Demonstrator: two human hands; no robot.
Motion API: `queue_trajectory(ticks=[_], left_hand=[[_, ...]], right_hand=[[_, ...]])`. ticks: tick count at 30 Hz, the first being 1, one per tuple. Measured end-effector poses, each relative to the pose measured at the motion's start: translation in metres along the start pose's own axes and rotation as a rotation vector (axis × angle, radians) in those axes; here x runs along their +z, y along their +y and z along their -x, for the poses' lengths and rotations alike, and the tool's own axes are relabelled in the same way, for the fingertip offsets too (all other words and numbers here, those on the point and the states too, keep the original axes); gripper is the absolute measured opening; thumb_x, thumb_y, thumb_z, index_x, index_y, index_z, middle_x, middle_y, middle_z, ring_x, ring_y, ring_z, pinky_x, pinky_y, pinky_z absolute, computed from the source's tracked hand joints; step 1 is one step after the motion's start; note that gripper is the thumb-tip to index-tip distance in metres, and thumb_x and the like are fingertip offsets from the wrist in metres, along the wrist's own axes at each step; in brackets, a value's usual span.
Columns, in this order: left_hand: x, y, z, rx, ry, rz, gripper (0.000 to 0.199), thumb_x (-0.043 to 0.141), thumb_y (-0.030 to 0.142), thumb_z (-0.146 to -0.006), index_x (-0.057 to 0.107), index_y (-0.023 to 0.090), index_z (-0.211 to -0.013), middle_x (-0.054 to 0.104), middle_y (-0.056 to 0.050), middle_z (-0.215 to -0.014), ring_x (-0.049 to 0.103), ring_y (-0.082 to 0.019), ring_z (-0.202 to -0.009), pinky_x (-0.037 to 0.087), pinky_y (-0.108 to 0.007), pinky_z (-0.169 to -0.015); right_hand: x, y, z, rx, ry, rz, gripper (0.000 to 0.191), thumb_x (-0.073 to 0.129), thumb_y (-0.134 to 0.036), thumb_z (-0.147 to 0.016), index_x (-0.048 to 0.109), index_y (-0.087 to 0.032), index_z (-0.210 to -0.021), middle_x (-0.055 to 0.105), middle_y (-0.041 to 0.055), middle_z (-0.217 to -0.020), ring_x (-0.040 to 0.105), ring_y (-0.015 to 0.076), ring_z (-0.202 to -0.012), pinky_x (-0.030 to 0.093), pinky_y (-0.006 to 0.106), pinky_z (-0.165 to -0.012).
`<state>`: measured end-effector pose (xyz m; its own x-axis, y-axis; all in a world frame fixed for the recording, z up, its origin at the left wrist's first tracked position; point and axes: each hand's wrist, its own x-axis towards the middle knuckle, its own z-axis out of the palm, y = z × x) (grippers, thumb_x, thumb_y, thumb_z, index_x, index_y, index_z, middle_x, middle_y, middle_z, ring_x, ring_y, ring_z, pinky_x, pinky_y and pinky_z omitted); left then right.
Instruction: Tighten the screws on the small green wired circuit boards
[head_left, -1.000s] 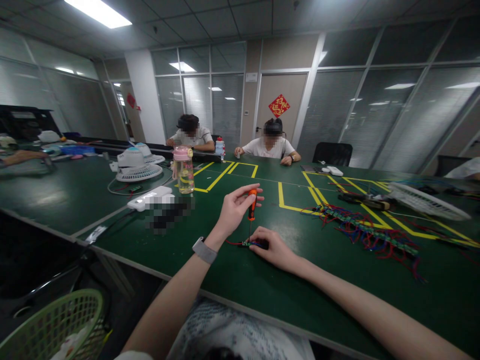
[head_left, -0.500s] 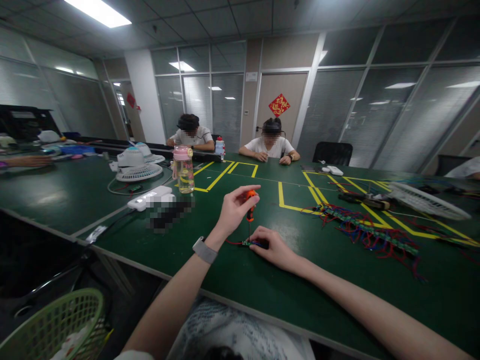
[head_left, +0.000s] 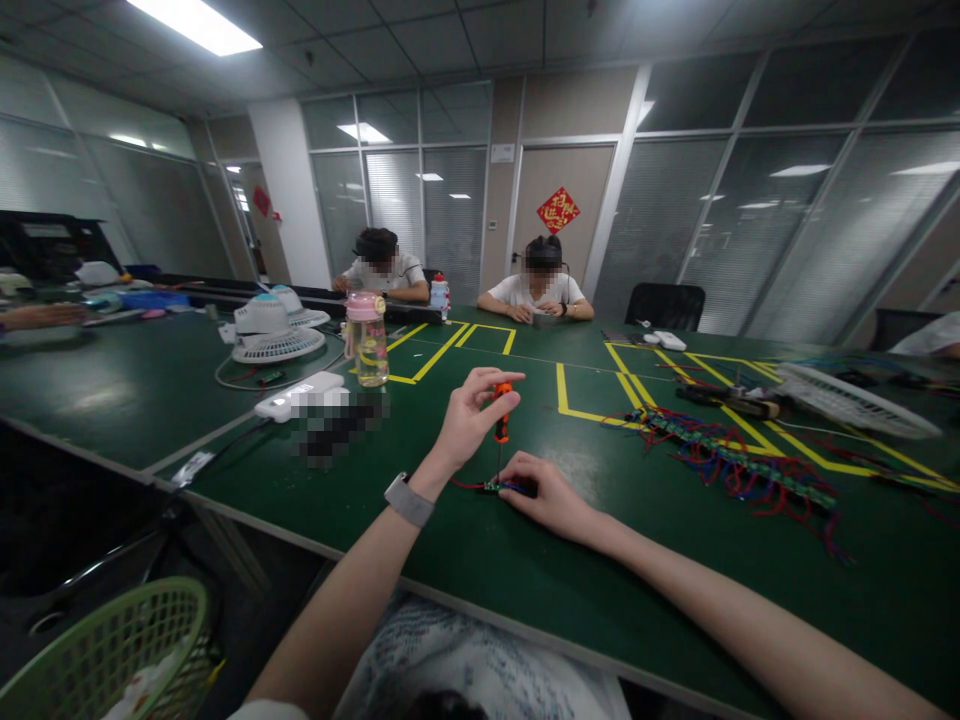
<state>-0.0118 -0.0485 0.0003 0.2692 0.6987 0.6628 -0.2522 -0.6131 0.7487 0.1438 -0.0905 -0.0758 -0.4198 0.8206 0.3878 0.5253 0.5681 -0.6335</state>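
An orange-and-black screwdriver (head_left: 502,424) stands upright, its shaft pointing down at a small green circuit board (head_left: 492,487) on the table. My left hand (head_left: 474,412) is closed round the top of its handle, with the index finger stretched over the end. Pinched in my right hand (head_left: 546,494) is the right side of the board, where dark blue wires show beneath the fingers. A red wire (head_left: 466,485) runs out from the board's left side. The fingertips of my right hand hide part of the board.
A long row of circuit boards with red and blue wires (head_left: 739,455) lies to the right, near a white fan grille (head_left: 855,400). On the left are a pink-lidded bottle (head_left: 367,340), a white power strip (head_left: 300,394) and fan parts (head_left: 276,328). Two people sit opposite.
My hands, the screwdriver and the board stay almost in place; the left fingers have shifted slightly on the handle. Across the table, one person's hands have moved closer together.
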Motion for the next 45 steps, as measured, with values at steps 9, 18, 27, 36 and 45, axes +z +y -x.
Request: queue_trajectory(ticks=[9,18,27,36,45], left_hand=[[0.0020,0.0002,0.0009,-0.070,-0.021,0.076,0.031,0.066,0.030,-0.077,0.066,0.019,-0.105,0.065,-0.005,-0.094,0.060,-0.013,-0.078,0.050,-0.027,-0.072],[0.0011,-0.0013,-0.0006,-0.078,-0.052,0.184,0.033,0.046,0.031,-0.088,0.063,0.018,-0.112,0.059,-0.011,-0.119,0.061,-0.020,-0.097,0.051,-0.033,-0.079],[-0.0011,0.0001,0.0002,0.024,0.006,-0.029,0.019,0.064,0.030,-0.078,0.070,0.018,-0.092,0.062,-0.006,-0.101,0.059,-0.015,-0.092,0.047,-0.024,-0.079],[0.0052,0.0069,0.0024,-0.120,-0.054,0.189,0.033,0.062,0.032,-0.080,0.063,0.015,-0.109,0.065,-0.011,-0.109,0.066,-0.020,-0.085,0.053,-0.033,-0.074],[0.0023,0.0023,0.0013,-0.060,-0.104,0.193,0.028,0.052,0.030,-0.087,0.064,0.018,-0.109,0.059,-0.008,-0.119,0.058,-0.023,-0.108,0.051,-0.033,-0.084]], right_hand=[[0.0007,-0.0001,0.0001,-0.007,0.007,0.011,0.011,0.062,-0.011,-0.077,0.068,-0.015,-0.085,0.059,0.0043,-0.083,0.056,0.0149,-0.075,0.047,0.027,-0.071],[-0.0001,-0.0015,-0.0003,0.004,-0.002,-0.003,0.011,0.061,-0.011,-0.077,0.068,-0.014,-0.086,0.059,0.0047,-0.084,0.057,0.0148,-0.076,0.047,0.028,-0.071],[-0.0001,-0.0004,0.0004,-0.003,0.003,0.000,0.011,0.061,-0.012,-0.078,0.067,-0.015,-0.086,0.059,0.0041,-0.084,0.057,0.0143,-0.075,0.048,0.027,-0.070],[-0.0006,-0.0026,0.0001,-0.008,0.007,0.014,0.010,0.061,-0.013,-0.078,0.067,-0.016,-0.085,0.060,0.0039,-0.083,0.057,0.0145,-0.075,0.047,0.027,-0.070],[-0.0009,-0.0036,-0.0001,0.000,0.005,0.017,0.009,0.061,-0.012,-0.077,0.067,-0.015,-0.083,0.059,0.0033,-0.082,0.056,0.0140,-0.074,0.046,0.026,-0.068]])
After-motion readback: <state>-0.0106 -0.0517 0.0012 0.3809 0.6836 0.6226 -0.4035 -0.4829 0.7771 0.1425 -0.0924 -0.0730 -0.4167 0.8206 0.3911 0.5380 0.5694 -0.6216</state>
